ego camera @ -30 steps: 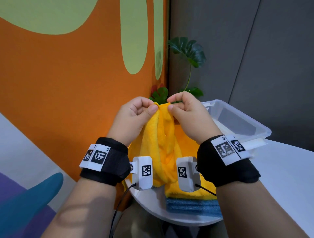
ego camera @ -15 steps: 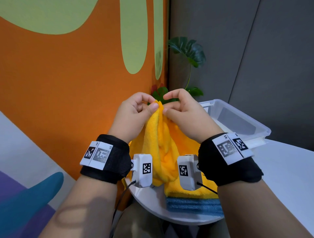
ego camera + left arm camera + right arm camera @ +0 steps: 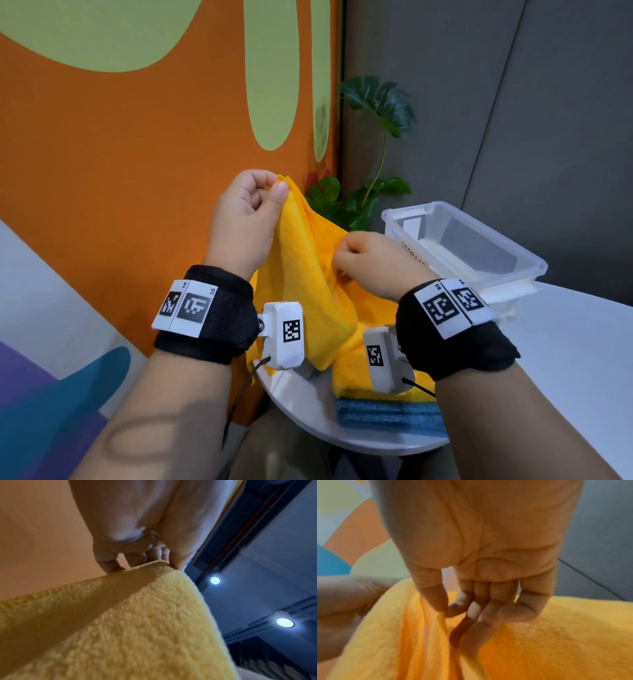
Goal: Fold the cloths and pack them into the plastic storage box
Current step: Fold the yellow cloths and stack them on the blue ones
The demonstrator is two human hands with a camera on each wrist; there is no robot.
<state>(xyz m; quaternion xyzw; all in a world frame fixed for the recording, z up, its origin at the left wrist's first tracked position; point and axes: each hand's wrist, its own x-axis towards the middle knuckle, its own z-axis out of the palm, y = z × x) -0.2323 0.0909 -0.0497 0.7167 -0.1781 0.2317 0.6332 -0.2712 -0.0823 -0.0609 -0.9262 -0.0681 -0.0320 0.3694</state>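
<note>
- We see a round white table (image 3: 301,407) with its near left rim close to the hanging yellow cloth (image 3: 308,274); a cloth let go here could, we judge, slide off that rim to the floor.
- On the table's far right stands the clear plastic storage box (image 3: 496,274), open-topped, with no cloth visible in it. It sits near the table's far edge, so a hard push while packing might shove it off.
- At the near edge lies a stack: a folded yellow cloth (image 3: 356,377) on a blue cloth (image 3: 387,414). The raised cloth's tail hangs just beside it, perhaps touching, and we think dragging it sideways could rumple the pile.
- Our left hand (image 3: 246,219) is up and to the left, thumb and curled fingers pinching the raised cloth's top corner. The wrist view shows only a thin hem (image 3: 147,564) caught, so a tug could pull it free.
- Our right hand (image 3: 370,263) is lower, nearer the box, thumb and forefinger nipping a mid-edge fold, the other fingers (image 3: 477,623) loosely bent against the cloth. If it has caught two layers, we judge the cloth will open crooked and fold unevenly.
</note>
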